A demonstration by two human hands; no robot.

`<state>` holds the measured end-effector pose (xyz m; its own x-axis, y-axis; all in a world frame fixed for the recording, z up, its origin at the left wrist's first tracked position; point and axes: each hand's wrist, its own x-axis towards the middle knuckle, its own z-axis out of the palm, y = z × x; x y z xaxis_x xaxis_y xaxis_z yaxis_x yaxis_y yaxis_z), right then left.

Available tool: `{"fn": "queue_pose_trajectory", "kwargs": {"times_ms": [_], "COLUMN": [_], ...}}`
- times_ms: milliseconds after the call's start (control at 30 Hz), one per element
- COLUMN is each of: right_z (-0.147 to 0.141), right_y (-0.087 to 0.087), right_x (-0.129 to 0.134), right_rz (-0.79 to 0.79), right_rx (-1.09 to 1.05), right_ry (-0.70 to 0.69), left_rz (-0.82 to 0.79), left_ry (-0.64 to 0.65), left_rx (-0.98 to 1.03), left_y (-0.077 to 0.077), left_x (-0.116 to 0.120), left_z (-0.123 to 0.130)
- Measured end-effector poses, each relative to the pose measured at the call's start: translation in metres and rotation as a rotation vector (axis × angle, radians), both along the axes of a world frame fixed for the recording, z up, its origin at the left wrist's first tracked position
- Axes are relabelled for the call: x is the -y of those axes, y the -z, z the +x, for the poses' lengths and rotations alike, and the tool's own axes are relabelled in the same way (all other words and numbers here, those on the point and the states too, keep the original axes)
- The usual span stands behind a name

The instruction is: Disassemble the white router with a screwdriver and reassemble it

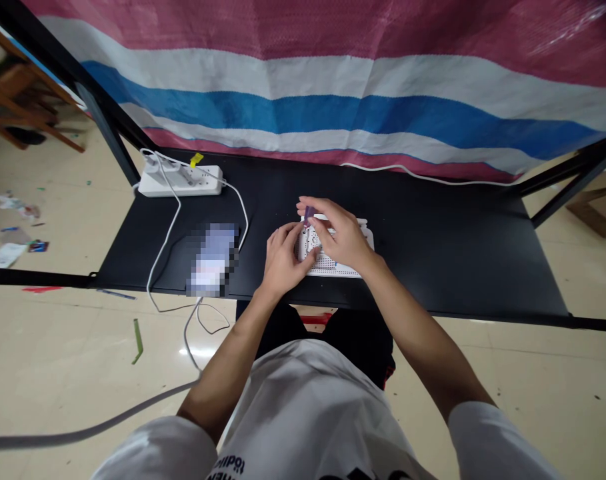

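Observation:
A white board full of small holes (327, 270) lies on the black tabletop in front of me, with some small white parts on its upper face. My left hand (283, 260) grips the board's left side, its thumb and index finger resting over the surface. Above the board's upper left area, my right hand (345, 233) is closed with a small purple piece (309, 213) between thumb and fingers. The lower end of this piece is close to the board; whether it touches is too small to tell. My right hand covers much of the board's upper middle.
A white power strip (183, 180) with plugs and a yellow tag stands at the table's back left. A blurred-out phone (213, 260) lies left of my hands, with white cables (165, 247) around it. Behind hangs a striped plastic sheet (323, 113). Black metal posts (105, 133) flank the table.

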<state>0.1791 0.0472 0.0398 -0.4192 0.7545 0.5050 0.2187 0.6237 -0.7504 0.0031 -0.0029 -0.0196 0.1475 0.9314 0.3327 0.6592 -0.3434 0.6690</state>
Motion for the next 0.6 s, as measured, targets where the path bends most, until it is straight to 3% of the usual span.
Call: {"fn": "queue_pose_trajectory", "kwargs": {"times_ms": [433, 600], "right_z": [-0.005, -0.0066], "right_y": [-0.003, 0.0003], "right_x": [-0.0009, -0.0002], "right_rz": [-0.035, 0.053], "right_rx": [0.012, 0.02], "right_ry": [-0.032, 0.048], "left_rz": [0.013, 0.011], "left_ry": [0.003, -0.001], "left_rx": [0.015, 0.011], "left_y": [0.0023, 0.0041], "left_x": [-0.0008, -0.0008], "left_z": [-0.0005, -0.0009]}}
